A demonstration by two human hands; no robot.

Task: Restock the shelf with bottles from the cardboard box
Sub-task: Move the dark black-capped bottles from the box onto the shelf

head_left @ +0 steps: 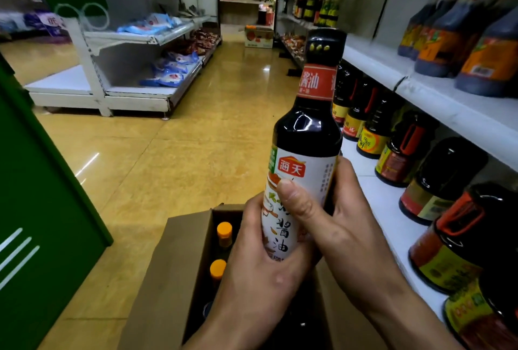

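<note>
Box: the cardboard box (168, 265) sits open on the floor, low and left of the hands, with two orange-capped bottles (224, 230) upright along its left wall.
Left hand: the left hand (260, 274) wraps the bottle's lower body from the left, its fingers curled round the bottom of the label.
Bottle: the soy sauce bottle (308, 131) is up in the air above the box, black cap on top, its long axis near vertical.
Right hand: the right hand (344, 226) grips from the right, thumb pressed across the front label, fingers curled behind.
Shelf: the shelf (375, 192) lies to the bottle's right, a bare white strip just beside the right hand, and a row of dark bottles (437, 178) stands further in.
What it turns on: the gap is to the right and the right hand is nearer, so this looks like a short sideways carry and a set-down on the base.
</note>
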